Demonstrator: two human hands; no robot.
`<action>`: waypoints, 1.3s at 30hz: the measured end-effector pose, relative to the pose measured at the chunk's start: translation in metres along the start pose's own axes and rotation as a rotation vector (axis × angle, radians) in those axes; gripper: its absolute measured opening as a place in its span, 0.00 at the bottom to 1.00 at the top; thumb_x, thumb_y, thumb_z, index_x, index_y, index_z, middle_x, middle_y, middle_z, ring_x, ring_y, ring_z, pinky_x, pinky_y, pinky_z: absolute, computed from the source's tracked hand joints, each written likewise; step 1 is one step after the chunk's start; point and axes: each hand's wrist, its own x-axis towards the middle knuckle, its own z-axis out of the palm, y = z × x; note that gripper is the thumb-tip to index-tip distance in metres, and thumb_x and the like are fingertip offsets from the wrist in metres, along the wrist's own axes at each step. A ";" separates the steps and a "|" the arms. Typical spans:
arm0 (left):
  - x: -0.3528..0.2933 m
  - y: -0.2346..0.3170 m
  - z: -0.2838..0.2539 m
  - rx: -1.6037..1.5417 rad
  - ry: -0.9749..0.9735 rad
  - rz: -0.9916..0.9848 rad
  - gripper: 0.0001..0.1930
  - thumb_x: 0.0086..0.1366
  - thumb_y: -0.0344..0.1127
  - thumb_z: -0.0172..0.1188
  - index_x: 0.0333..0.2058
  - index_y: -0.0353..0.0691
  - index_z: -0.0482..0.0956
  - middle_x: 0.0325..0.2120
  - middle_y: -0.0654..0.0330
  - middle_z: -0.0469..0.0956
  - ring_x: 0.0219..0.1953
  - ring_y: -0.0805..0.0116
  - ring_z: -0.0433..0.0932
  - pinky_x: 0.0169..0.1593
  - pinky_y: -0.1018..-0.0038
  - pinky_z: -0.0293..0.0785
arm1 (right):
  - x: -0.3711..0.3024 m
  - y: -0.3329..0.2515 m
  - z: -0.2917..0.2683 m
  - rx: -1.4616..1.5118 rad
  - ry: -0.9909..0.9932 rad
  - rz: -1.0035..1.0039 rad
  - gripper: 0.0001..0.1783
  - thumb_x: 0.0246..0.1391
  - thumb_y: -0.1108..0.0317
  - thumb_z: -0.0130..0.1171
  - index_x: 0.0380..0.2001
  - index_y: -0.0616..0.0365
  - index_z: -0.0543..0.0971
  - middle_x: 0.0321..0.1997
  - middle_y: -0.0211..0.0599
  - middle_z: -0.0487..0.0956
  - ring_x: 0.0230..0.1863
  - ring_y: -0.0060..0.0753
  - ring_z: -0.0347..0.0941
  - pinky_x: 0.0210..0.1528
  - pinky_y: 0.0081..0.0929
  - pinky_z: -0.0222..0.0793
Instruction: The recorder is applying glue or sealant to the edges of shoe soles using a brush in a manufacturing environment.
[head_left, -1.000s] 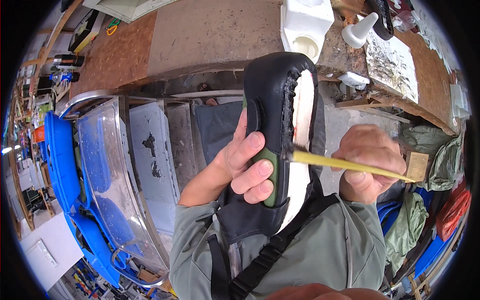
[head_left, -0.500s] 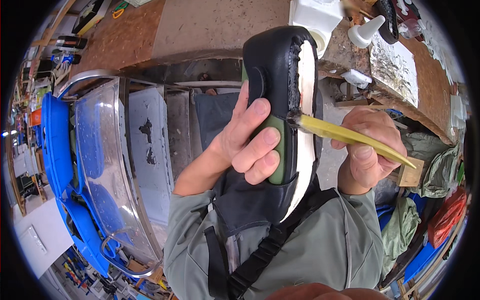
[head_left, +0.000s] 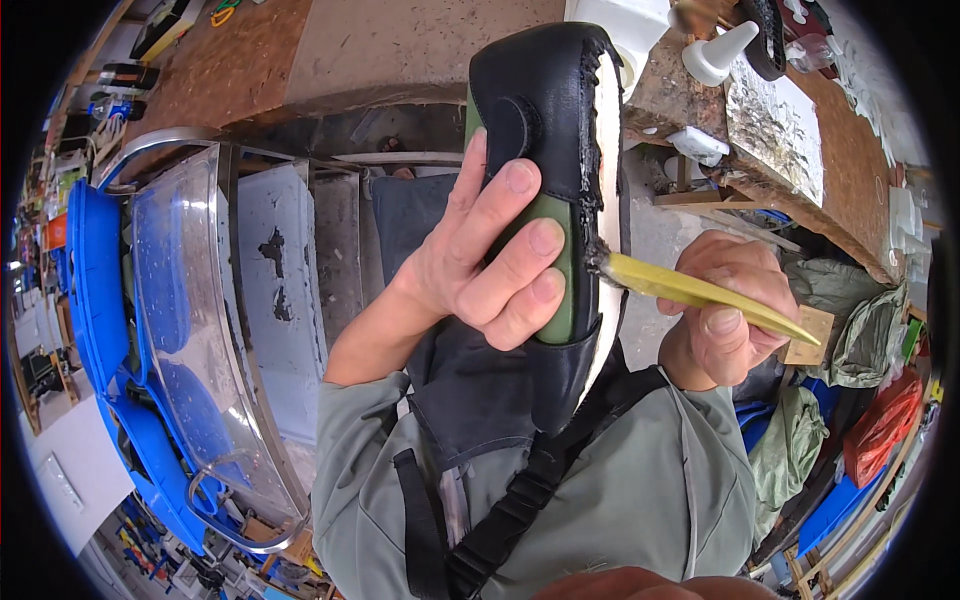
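My left hand [head_left: 480,265] is closed round a black leather shoe [head_left: 535,75], held up with its toe pointing away from me. A green shoe last [head_left: 558,225] shows inside the shoe's open side. The white underside [head_left: 607,125] faces right, bordered by a rough, dark edge of turned-over leather. In my right hand [head_left: 735,295], fingers and thumb pinch a brush with a yellow-green handle [head_left: 665,282]. Its dark, short bristles touch the shoe's edge at about mid-length.
Beyond the shoe runs a brown workbench [head_left: 385,50] with a white plastic container [head_left: 625,30], a white cone-shaped nozzle [head_left: 720,52] and a stained paper sheet [head_left: 785,125]. At left stands a metal-framed rack [head_left: 190,290] beside blue bins [head_left: 98,290]. A red bag [head_left: 880,425] lies at right.
The brush tip has slid along the shoe's edge toward me, from further up to about mid-length. The shoe has shifted slightly up and left in view. Both hands keep their grips.
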 end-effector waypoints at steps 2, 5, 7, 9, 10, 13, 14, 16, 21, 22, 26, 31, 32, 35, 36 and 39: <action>0.006 0.003 0.000 0.009 0.000 -0.058 0.18 0.59 0.26 0.49 0.47 0.38 0.56 0.48 0.50 0.60 0.50 0.41 0.68 0.52 0.36 0.64 | -0.001 -0.001 -0.002 0.013 -0.022 -0.007 0.10 0.48 0.74 0.59 0.33 0.71 0.75 0.24 0.46 0.77 0.20 0.35 0.74 0.23 0.28 0.69; 0.012 -0.005 -0.010 0.005 -0.058 -0.012 0.18 0.58 0.26 0.49 0.47 0.37 0.56 0.48 0.50 0.60 0.50 0.41 0.68 0.52 0.37 0.64 | -0.003 -0.002 -0.006 0.015 -0.072 -0.029 0.11 0.47 0.74 0.60 0.32 0.72 0.75 0.23 0.46 0.77 0.20 0.35 0.74 0.22 0.28 0.69; 0.012 -0.010 -0.009 0.008 -0.104 0.115 0.18 0.58 0.26 0.49 0.47 0.37 0.56 0.48 0.50 0.60 0.50 0.41 0.68 0.52 0.37 0.64 | -0.004 -0.002 -0.008 0.006 -0.100 -0.043 0.11 0.47 0.74 0.60 0.32 0.72 0.75 0.23 0.47 0.77 0.20 0.35 0.74 0.22 0.27 0.69; 0.010 -0.011 -0.005 -0.002 -0.053 0.096 0.18 0.58 0.26 0.49 0.47 0.37 0.56 0.48 0.50 0.61 0.50 0.41 0.68 0.52 0.37 0.64 | -0.004 -0.001 -0.011 0.038 -0.116 -0.099 0.11 0.46 0.74 0.60 0.32 0.73 0.75 0.22 0.46 0.77 0.20 0.35 0.74 0.21 0.26 0.70; 0.009 -0.011 -0.004 -0.003 -0.019 0.081 0.18 0.58 0.26 0.49 0.47 0.37 0.56 0.48 0.50 0.61 0.50 0.42 0.68 0.52 0.37 0.64 | -0.004 -0.001 -0.012 0.046 -0.083 -0.103 0.11 0.46 0.74 0.60 0.32 0.73 0.75 0.22 0.46 0.77 0.20 0.35 0.74 0.21 0.26 0.70; 0.008 -0.011 -0.005 0.029 -0.050 0.128 0.19 0.58 0.26 0.49 0.47 0.37 0.56 0.48 0.51 0.61 0.51 0.42 0.68 0.52 0.37 0.64 | -0.003 -0.001 -0.016 0.055 -0.201 -0.099 0.11 0.46 0.74 0.60 0.31 0.72 0.76 0.21 0.45 0.77 0.19 0.33 0.73 0.19 0.25 0.69; 0.009 -0.011 -0.007 0.027 -0.072 0.130 0.19 0.58 0.26 0.49 0.47 0.37 0.56 0.48 0.51 0.61 0.51 0.43 0.68 0.52 0.38 0.65 | -0.002 -0.001 -0.017 0.086 -0.166 -0.061 0.11 0.46 0.73 0.61 0.31 0.72 0.76 0.21 0.45 0.76 0.18 0.32 0.73 0.19 0.25 0.69; 0.011 -0.012 -0.009 0.046 -0.098 0.147 0.19 0.58 0.26 0.49 0.47 0.38 0.56 0.49 0.51 0.61 0.50 0.43 0.69 0.51 0.38 0.66 | 0.000 -0.001 -0.018 0.114 -0.123 -0.020 0.11 0.46 0.72 0.61 0.30 0.71 0.77 0.21 0.44 0.76 0.18 0.30 0.73 0.20 0.24 0.69; 0.013 -0.013 -0.011 0.074 -0.119 0.168 0.19 0.58 0.28 0.49 0.48 0.39 0.56 0.48 0.53 0.61 0.50 0.45 0.69 0.51 0.39 0.68 | 0.005 0.000 -0.020 0.027 -0.026 0.074 0.11 0.45 0.70 0.63 0.30 0.67 0.78 0.21 0.44 0.77 0.18 0.30 0.73 0.21 0.26 0.69; 0.013 -0.013 -0.010 0.087 -0.107 0.174 0.19 0.58 0.28 0.49 0.48 0.39 0.56 0.48 0.53 0.61 0.50 0.45 0.70 0.50 0.39 0.68 | 0.005 0.000 -0.020 0.087 -0.124 0.018 0.11 0.45 0.70 0.63 0.30 0.68 0.78 0.21 0.44 0.77 0.19 0.31 0.74 0.21 0.26 0.69; 0.011 -0.013 -0.006 0.126 -0.075 0.192 0.19 0.59 0.29 0.49 0.49 0.39 0.56 0.48 0.54 0.61 0.50 0.47 0.70 0.50 0.40 0.69 | 0.004 0.000 -0.023 0.232 -0.164 0.011 0.10 0.44 0.73 0.61 0.30 0.70 0.78 0.21 0.46 0.77 0.17 0.32 0.73 0.18 0.27 0.69; 0.014 -0.011 -0.010 0.141 -0.119 0.198 0.19 0.59 0.29 0.49 0.48 0.40 0.57 0.48 0.55 0.60 0.49 0.48 0.70 0.50 0.41 0.70 | 0.012 0.003 -0.027 0.035 -0.075 0.091 0.11 0.46 0.68 0.61 0.31 0.65 0.79 0.20 0.43 0.77 0.17 0.29 0.72 0.19 0.23 0.68; 0.014 -0.010 -0.011 0.155 -0.126 0.200 0.19 0.59 0.29 0.49 0.48 0.40 0.57 0.48 0.55 0.60 0.49 0.48 0.70 0.50 0.41 0.70 | 0.014 0.004 -0.028 0.034 -0.083 0.096 0.11 0.46 0.68 0.61 0.31 0.65 0.79 0.20 0.43 0.77 0.17 0.29 0.72 0.19 0.23 0.68; 0.015 -0.011 -0.009 0.161 -0.112 0.206 0.18 0.59 0.29 0.49 0.48 0.41 0.57 0.47 0.56 0.60 0.49 0.48 0.70 0.50 0.40 0.70 | 0.017 0.008 -0.028 0.010 -0.018 0.155 0.09 0.47 0.69 0.61 0.30 0.64 0.79 0.21 0.41 0.78 0.19 0.29 0.73 0.20 0.24 0.69; 0.015 -0.011 -0.009 0.161 -0.111 0.203 0.18 0.59 0.29 0.50 0.48 0.41 0.57 0.47 0.56 0.60 0.49 0.48 0.70 0.50 0.40 0.70 | 0.018 0.008 -0.028 0.011 -0.087 0.131 0.08 0.47 0.70 0.61 0.30 0.64 0.79 0.21 0.41 0.78 0.20 0.29 0.74 0.20 0.24 0.69; 0.013 -0.011 -0.008 0.164 -0.101 0.187 0.18 0.59 0.30 0.50 0.47 0.41 0.57 0.47 0.56 0.60 0.49 0.48 0.70 0.50 0.40 0.70 | 0.012 0.008 -0.026 0.096 -0.153 -0.016 0.09 0.45 0.72 0.61 0.30 0.67 0.79 0.21 0.45 0.77 0.18 0.32 0.74 0.18 0.24 0.70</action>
